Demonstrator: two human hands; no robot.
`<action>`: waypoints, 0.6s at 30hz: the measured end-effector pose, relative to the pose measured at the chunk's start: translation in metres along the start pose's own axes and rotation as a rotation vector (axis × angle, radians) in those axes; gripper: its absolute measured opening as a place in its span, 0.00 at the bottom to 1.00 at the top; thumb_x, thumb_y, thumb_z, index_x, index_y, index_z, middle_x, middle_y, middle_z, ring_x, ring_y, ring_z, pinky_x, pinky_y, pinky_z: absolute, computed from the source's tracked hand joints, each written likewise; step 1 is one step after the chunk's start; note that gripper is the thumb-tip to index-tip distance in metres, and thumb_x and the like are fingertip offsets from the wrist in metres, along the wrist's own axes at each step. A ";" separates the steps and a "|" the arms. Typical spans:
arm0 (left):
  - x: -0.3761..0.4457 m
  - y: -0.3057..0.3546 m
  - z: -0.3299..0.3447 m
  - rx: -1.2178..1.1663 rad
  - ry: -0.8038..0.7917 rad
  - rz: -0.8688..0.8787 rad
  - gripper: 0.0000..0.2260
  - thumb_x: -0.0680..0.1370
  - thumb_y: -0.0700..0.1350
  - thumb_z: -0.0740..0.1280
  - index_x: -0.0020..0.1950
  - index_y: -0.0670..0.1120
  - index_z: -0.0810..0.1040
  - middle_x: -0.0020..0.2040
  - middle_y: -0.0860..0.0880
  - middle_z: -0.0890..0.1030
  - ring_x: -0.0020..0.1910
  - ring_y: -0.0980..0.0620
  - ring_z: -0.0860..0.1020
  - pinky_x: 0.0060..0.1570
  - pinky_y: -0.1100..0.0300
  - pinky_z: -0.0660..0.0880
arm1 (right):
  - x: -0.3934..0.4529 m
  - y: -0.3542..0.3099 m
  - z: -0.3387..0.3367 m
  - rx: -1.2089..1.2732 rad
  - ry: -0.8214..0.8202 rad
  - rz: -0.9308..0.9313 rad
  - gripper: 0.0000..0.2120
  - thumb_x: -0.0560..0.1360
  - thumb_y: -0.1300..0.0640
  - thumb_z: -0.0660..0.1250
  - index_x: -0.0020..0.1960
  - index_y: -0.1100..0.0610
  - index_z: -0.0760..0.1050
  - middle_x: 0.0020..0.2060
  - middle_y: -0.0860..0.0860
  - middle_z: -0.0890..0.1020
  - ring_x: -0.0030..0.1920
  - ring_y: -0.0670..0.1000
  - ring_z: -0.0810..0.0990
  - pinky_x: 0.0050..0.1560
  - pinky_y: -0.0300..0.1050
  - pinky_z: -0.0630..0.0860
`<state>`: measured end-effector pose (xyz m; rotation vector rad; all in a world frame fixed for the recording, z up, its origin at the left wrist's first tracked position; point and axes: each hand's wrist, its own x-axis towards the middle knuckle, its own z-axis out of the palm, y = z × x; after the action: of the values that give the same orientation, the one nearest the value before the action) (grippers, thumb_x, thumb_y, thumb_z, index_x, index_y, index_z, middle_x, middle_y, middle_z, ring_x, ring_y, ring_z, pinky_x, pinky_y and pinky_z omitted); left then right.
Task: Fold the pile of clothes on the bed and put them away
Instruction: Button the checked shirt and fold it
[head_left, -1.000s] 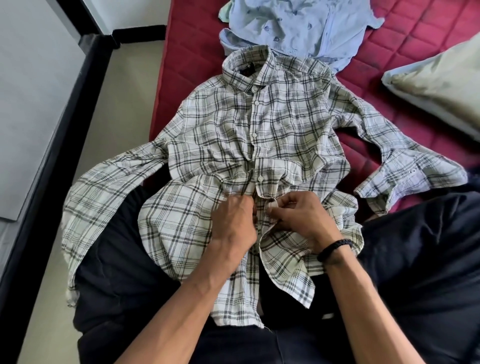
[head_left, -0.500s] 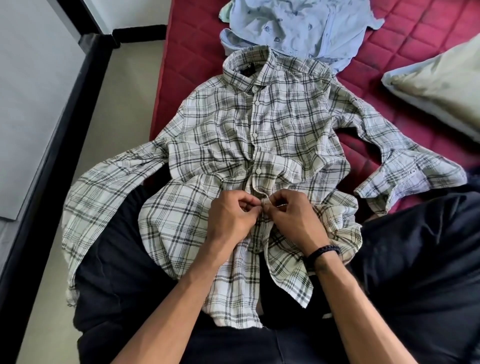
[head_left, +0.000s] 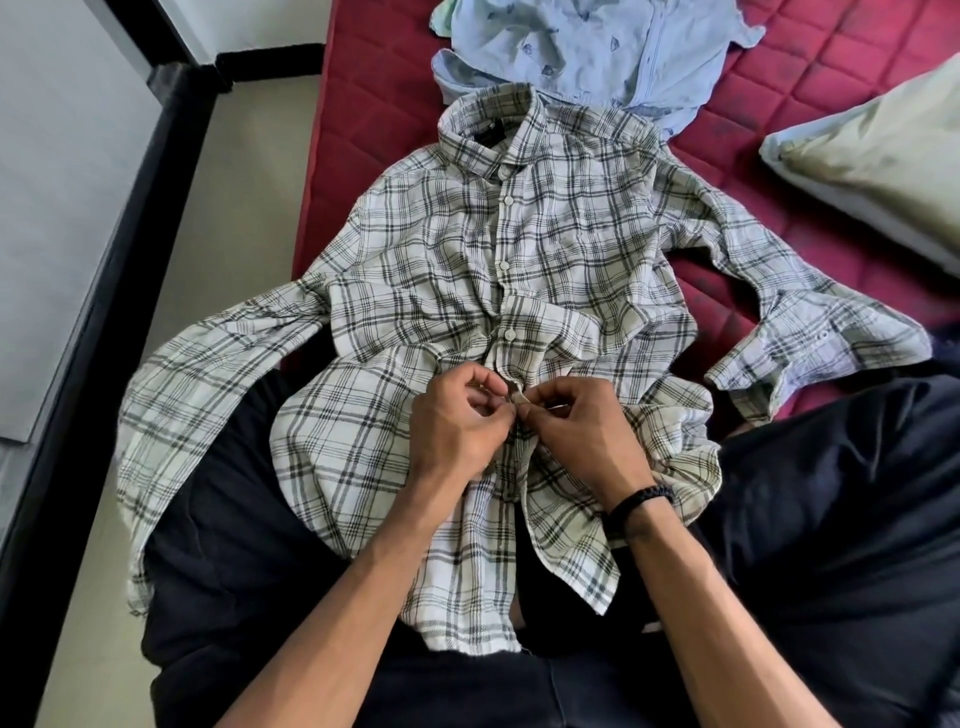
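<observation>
Nearest, black-trousered lap (head_left: 831, 545), carrying the lower half of the plaid shirt (head_left: 571, 249); hem hanging toward the body, placket open below the hands. Over the placket, left hand (head_left: 457, 426) and right hand (head_left: 582, 431), fingertips meeting, fingers curled, each pinching a placket edge; probably working a button through its hole, though the button itself too small to make out. Black bracelet (head_left: 641, 501) at the right wrist. Buttoning likely meant to keep the fronts from sliding during folding. Above the hands, buttons done up to the collar. Shirt's upper half spread face-up on the red quilted mattress (head_left: 363, 93), near its left edge; one sleeve draped off that edge, the other across the mattress. Beyond the collar, crumpled light blue shirt (head_left: 597, 47), awaiting its turn. At the right edge, pale pillow (head_left: 883, 150).
</observation>
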<state>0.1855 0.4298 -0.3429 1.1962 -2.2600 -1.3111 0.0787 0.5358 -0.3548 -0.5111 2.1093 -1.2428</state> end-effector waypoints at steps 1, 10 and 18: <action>0.001 -0.001 0.000 -0.012 -0.003 -0.013 0.10 0.74 0.44 0.78 0.51 0.50 0.80 0.42 0.55 0.84 0.36 0.59 0.84 0.34 0.57 0.83 | 0.000 -0.001 -0.001 -0.008 -0.002 0.005 0.05 0.76 0.56 0.77 0.43 0.52 0.83 0.35 0.49 0.86 0.29 0.43 0.81 0.29 0.40 0.77; 0.001 0.000 -0.001 -0.027 -0.031 -0.011 0.11 0.74 0.43 0.78 0.50 0.49 0.79 0.44 0.52 0.84 0.38 0.55 0.84 0.33 0.61 0.82 | -0.003 -0.006 -0.007 -0.086 -0.029 0.014 0.04 0.80 0.57 0.73 0.46 0.54 0.82 0.38 0.48 0.84 0.27 0.37 0.78 0.25 0.30 0.70; 0.001 -0.003 0.001 0.010 -0.015 0.060 0.10 0.74 0.44 0.78 0.48 0.51 0.77 0.43 0.54 0.83 0.37 0.57 0.83 0.36 0.56 0.83 | 0.000 -0.002 -0.007 -0.093 0.013 0.034 0.05 0.77 0.54 0.75 0.44 0.53 0.81 0.35 0.48 0.84 0.27 0.39 0.76 0.27 0.33 0.71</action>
<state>0.1854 0.4289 -0.3460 1.1159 -2.2968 -1.2921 0.0740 0.5392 -0.3501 -0.5065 2.1852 -1.1359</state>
